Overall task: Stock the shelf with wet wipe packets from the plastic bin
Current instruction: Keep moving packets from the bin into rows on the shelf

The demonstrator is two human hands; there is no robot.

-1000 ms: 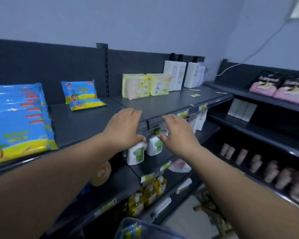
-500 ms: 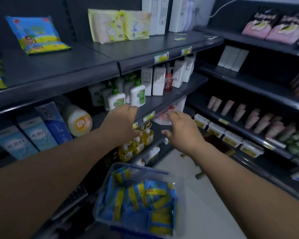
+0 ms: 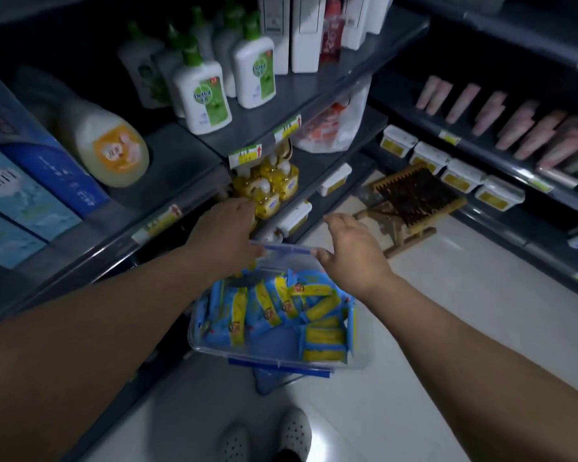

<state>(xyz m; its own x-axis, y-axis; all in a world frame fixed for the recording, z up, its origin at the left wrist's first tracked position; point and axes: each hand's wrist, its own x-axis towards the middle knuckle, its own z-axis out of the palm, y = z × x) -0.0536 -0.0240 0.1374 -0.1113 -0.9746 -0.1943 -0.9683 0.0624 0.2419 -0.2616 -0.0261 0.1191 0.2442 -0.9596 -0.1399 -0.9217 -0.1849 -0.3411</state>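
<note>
Both hands have dropped from the middle shelf down to the far end of the clear plastic bin (image 3: 274,359), and the view has tipped toward the floor (image 3: 447,328). Both forearms reach forward and down, nearly straight. Seen from the back, the left hand (image 3: 223,231) hangs over the bin's far left corner with its fingers bent away out of sight, so whether it grips the rim cannot be told. Over the far right corner, the right hand (image 3: 351,258) is spread and loose, thumb at the rim, holding nothing. Blue and yellow wet wipe packets (image 3: 281,305) lie jumbled inside the bin, which sits low before the shelves (image 3: 181,161), below the white soap bottles (image 3: 201,95). Two pale shoes (image 3: 264,438) show beneath
</note>
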